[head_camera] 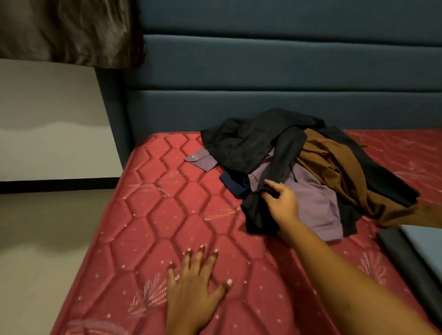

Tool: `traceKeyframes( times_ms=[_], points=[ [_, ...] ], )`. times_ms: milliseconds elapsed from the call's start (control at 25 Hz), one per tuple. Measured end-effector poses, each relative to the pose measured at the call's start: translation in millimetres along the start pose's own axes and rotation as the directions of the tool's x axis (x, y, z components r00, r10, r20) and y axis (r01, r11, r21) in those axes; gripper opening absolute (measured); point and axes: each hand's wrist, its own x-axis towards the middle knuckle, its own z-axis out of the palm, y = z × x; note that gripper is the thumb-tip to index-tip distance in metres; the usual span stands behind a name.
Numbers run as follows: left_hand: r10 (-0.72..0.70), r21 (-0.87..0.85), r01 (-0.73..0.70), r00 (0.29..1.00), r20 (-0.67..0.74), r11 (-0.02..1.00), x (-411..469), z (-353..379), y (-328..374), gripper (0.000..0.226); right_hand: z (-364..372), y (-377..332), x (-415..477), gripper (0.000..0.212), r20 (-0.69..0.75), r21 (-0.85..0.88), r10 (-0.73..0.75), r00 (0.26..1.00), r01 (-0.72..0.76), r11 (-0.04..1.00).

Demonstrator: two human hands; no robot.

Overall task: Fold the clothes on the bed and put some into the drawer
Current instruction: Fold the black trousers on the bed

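The pile of clothes lies loose on the mattress, near the headboard. It looks soft, light and limp, so pulling 1 piece may drag others; a hem seems the best hold. The right hand curls round a fold of the black garment. The left hand rests flat on the mattress, fingers spread, holding nothing.

A quilted red mattress, its stitched cloth faintly shiny, carries soft clothes: a matt black garment, a smooth purple shirt whose cuff bears two bright metal snaps, and a brown garment. Behind stand a headboard in matt teal upholstery and a glossy brown curtain.
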Motion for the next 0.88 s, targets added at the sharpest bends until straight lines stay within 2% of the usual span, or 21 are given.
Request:
traceKeyframes(
  times_ms=[40,120,160,200,240,280,320,400,480,600,640,680,800,880],
  points=[
    [0.005,-0.019,-0.005,1.000,0.012,1.000,1,-4,2,0.097,4,-15,-5,0.037,-0.028,0.135,0.011,1.000,-0.007,0.991],
    [-0.011,-0.119,0.021,0.996,0.084,0.993,7,-11,4,0.106,5,-40,-22,0.043,-0.015,0.176,0.000,1.000,0.002,0.984],
    [-0.031,-0.290,0.079,0.986,0.167,0.954,8,-21,1,0.100,4,-52,-36,0.045,0.036,0.181,-0.023,0.999,0.016,0.983],
    [-0.051,-0.569,0.192,0.966,0.254,0.800,6,-36,1,0.086,1,-64,-54,0.044,0.102,0.188,-0.049,0.994,0.029,0.982],
    [-0.055,-0.785,0.310,0.941,0.334,0.536,2,-51,1,0.075,-4,-75,-75,0.040,0.186,0.196,-0.099,0.977,0.062,0.979],
    [-0.040,-0.875,0.367,0.927,0.374,0.318,-3,-62,1,0.070,-10,-83,-94,0.033,0.268,0.155,-0.148,0.952,0.109,0.982],
    [-0.045,-0.901,0.387,0.921,0.386,0.198,-8,-74,4,0.070,-19,-93,-115,0.029,0.364,0.092,-0.191,0.911,0.169,0.981],
    [-0.076,-0.895,0.415,0.910,0.408,0.164,-24,-94,14,0.065,-34,-108,-150,0.025,0.566,-0.084,-0.255,0.784,0.363,0.928],
    [-0.071,-0.870,0.453,0.891,0.448,0.195,-47,-115,31,0.054,-48,-123,-183,0.023,0.676,-0.135,-0.269,0.686,0.474,0.870],
    [-0.068,-0.840,0.459,0.885,0.461,0.290,-72,-132,50,0.044,-51,-113,-201,0.035,0.761,-0.114,-0.176,0.625,0.395,0.912],
    [-0.084,-0.834,0.480,0.875,0.476,0.272,-81,-135,54,0.047,-52,-105,-204,0.037,0.764,-0.113,-0.135,0.631,0.337,0.935],
    [-0.095,-0.830,0.497,0.867,0.490,0.255,-87,-136,53,0.050,-52,-97,-204,0.037,0.742,-0.112,-0.071,0.666,0.228,0.967],
    [-0.182,-0.814,0.546,0.836,0.517,0.199,-101,-133,40,0.054,-50,-83,-194,0.038,0.600,-0.045,0.185,0.779,-0.198,0.979],
    [-0.220,-0.791,0.583,0.809,0.544,0.185,-100,-128,25,0.057,-38,-76,-173,0.058,0.510,0.015,0.229,0.829,-0.275,0.961]
  ],
)
